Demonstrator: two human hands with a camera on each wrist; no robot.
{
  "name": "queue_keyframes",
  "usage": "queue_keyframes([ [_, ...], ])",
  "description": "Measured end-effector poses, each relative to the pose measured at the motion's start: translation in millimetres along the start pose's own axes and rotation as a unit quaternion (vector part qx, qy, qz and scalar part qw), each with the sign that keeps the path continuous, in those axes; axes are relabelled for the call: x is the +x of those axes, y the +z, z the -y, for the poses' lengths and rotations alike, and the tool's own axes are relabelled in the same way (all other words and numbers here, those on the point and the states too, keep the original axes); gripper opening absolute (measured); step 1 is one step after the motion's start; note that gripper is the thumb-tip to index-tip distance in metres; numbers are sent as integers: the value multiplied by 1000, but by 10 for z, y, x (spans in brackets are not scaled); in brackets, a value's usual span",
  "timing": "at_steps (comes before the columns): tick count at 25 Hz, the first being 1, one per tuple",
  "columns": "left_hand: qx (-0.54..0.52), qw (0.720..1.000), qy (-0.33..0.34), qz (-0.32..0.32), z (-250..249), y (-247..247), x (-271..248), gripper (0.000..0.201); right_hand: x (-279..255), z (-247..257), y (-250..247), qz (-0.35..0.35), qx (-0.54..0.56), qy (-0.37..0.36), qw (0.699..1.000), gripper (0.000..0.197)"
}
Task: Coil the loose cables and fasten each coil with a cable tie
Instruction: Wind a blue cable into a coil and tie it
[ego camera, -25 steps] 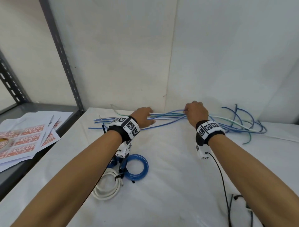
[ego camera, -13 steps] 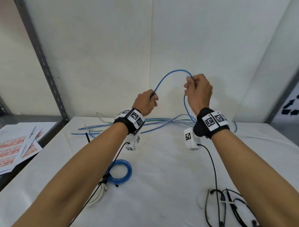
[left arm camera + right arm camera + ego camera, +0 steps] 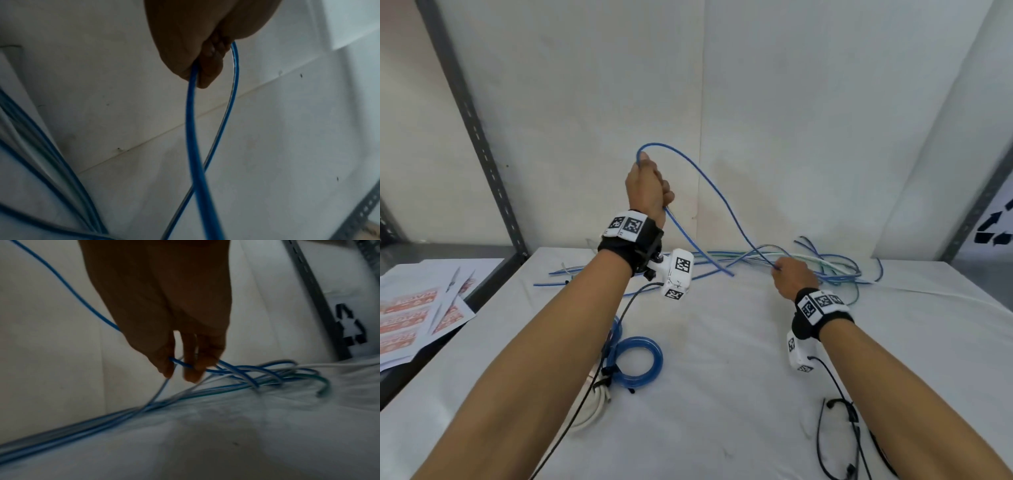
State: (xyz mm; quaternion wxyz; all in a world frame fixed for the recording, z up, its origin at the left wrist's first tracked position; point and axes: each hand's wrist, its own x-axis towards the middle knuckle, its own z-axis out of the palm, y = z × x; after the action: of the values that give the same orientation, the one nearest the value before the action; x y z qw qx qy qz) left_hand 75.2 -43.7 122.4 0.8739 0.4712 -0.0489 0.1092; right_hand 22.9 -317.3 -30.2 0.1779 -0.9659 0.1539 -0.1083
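Only illegible red-printed sheets (image 3: 410, 318).

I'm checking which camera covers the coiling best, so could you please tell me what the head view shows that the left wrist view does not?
Only the head view shows the right hand pinching the blue cable low by the loose pile, plus the finished blue coil.

Only the left wrist view shows the fingers curled around the cable.

Both show the left hand gripping it as a loop.

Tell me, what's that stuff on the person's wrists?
Each bare arm wears a black wristband topped with white tags printed in black square patterns. A small white box with the same patterns hangs under each wrist, and a thin black wire trails from it.
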Motion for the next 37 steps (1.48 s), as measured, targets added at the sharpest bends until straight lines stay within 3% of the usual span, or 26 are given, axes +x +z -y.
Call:
queue_keyframes([
  [1,-13,1000,-1,-14,-34,-77,40,40,-20,-47,-6,14,-11,32,999,22],
  [3,-18,999,-4,-26,-36,-182,81,41,-28,-12,-77,-39,19,53,998,27],
  [5,-11,1000,-15,-16,32,-216,41,42,-1,185,-237,-121,157,44,979,28],
  [7,-16,999,-32,5,120,-183,-49,43,65,440,-499,-175,355,43,917,25],
  [10,1,998,-39,48,194,-108,-171,41,47,819,-958,-178,547,14,818,18],
  [12,46,994,-29,91,232,-45,-271,39,-36,1015,-1191,-136,610,-12,780,17],
  [15,50,987,-70,138,277,36,-446,40,-146,1192,-1324,-87,667,-57,738,19],
  [18,-10,988,-105,113,295,-6,-500,47,-148,1202,-1206,-123,604,-65,785,18],
  [20,-75,991,-102,53,299,-112,-433,47,-70,1036,-980,-85,554,-26,828,12],
  [21,-98,991,-92,16,296,-177,-386,46,-41,921,-849,-38,498,-3,866,12],
  [23,-125,988,-70,-60,302,-303,-290,44,-75,765,-638,49,284,11,957,40],
  [24,-133,985,-60,-93,304,-355,-250,44,-107,737,-541,72,213,-4,974,56],
  [26,-137,979,-46,-144,336,-420,-218,43,-275,786,-419,108,270,-58,955,68],
  [29,-123,970,-32,-207,406,-462,-235,43,-552,982,-357,146,419,-137,886,74],
  [31,-115,967,-32,-224,451,-476,-263,42,-662,1140,-332,86,517,-156,837,50],
  [33,-105,971,-25,-213,479,-496,-315,41,-702,1276,-316,9,564,-161,810,24],
  [35,-106,980,-37,-163,474,-534,-393,43,-655,1318,-205,-66,561,-148,812,21],
  [37,-72,992,-52,-94,477,-607,-455,46,-585,1307,-74,-151,521,-112,833,21],
])
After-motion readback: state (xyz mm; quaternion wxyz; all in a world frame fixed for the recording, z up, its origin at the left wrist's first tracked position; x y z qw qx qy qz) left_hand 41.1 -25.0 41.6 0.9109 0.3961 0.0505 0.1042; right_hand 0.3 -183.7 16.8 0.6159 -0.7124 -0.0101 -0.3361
